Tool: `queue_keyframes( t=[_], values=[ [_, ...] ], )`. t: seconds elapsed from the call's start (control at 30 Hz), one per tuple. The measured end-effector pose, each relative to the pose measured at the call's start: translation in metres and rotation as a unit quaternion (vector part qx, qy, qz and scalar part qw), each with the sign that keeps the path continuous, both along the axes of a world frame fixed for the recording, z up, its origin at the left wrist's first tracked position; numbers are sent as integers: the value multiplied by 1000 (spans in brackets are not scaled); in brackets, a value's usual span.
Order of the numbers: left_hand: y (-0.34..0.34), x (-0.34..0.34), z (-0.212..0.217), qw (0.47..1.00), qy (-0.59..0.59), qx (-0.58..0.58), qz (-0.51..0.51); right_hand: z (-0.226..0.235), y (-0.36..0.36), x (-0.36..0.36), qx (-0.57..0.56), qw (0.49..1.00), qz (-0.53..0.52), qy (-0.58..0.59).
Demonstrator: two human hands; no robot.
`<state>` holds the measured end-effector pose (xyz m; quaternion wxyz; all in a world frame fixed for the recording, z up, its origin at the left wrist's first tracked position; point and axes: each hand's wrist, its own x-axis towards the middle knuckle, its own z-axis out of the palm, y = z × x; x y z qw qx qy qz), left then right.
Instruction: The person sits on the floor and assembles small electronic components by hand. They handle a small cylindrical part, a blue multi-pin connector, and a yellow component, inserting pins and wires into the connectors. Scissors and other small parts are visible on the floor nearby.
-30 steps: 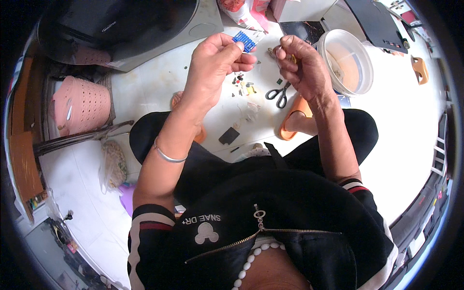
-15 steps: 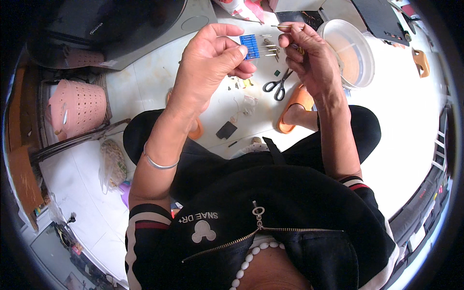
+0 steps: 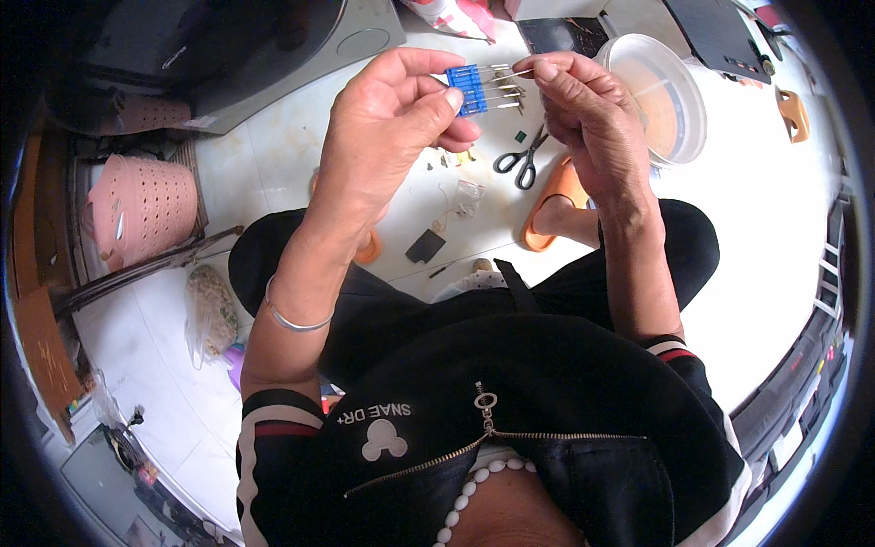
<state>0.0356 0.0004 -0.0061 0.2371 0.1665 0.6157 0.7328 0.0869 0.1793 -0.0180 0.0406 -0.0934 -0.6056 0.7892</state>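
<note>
My left hand [image 3: 387, 114] pinches a small blue plastic needle holder [image 3: 467, 89] between thumb and fingers. Several thin metal needles stick out of its right side in a row. Close by on the right, my right hand [image 3: 597, 114] grips one slim metal needle [image 3: 519, 73] between thumb and forefinger. Its left end lies near the top needles of the holder; whether they touch I cannot tell. Below the hands, black-handled scissors [image 3: 520, 165] lie partly spread on the white floor.
A white bucket [image 3: 694, 100] stands right of my right hand. Between my orange slippers [image 3: 563, 190] lie a small clear bag [image 3: 468, 198], a dark square piece [image 3: 425, 246] and tiny scraps. A pink perforated basket [image 3: 150, 205] is at left, below a large dark appliance [image 3: 200, 55].
My right hand has brought its needle slightly down to the row of needles on the blue holder. My left hand, with the holder, has shifted a little to the left.
</note>
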Motion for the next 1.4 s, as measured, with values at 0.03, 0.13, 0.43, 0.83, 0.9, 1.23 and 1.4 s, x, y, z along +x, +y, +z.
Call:
queue_keyframes(
  t=[0.03,0.13,0.43,0.83,0.9,1.23,1.4],
  values=[
    [-1,0,-1,1000,0,1,0,0,-1,0,7,1000,-5,-2],
    [-1,1,0,1000,7,-3,4,-3,-1,-1,1,1000,-8,-11],
    [-2,2,-1,1000,11,-1,5,-4,-2,1,-42,999,-13,-18],
    [-2,2,-2,1000,15,6,2,-10,2,-3,-143,988,-47,23],
    [-2,2,-2,1000,17,5,3,-9,8,-4,-197,979,-32,40],
    [-2,1,-4,1000,28,-8,5,-11,13,-7,-321,946,15,-42],
    [-3,1,-5,1000,16,9,4,-16,13,-6,-286,956,44,-46]
  ],
)
